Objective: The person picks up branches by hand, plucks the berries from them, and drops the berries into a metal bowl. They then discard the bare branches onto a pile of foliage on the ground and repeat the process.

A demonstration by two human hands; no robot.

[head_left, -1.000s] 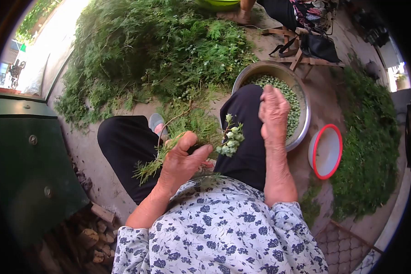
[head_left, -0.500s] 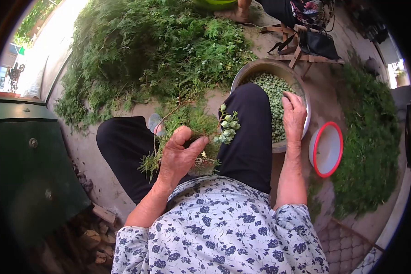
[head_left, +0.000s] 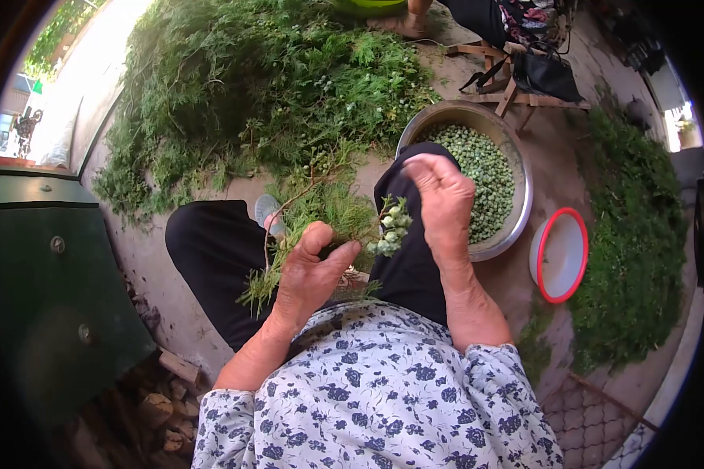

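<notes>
Grasping a leafy sprig (head_left: 258,288) in the left hand (head_left: 308,270), near the middle of the frame
Dark trousers (head_left: 414,281) show in the small gap between the berries (head_left: 393,229) and the right hand (head_left: 448,205), its fingers bent, whether holding anything I cannot tell; right of it curves the bowl (head_left: 527,187), then narrow bare floor (head_left: 510,275) before the red-rimmed basin (head_left: 561,262). The sprig runs roughly sideways, berries toward frame right, leaves toward lower left
</notes>
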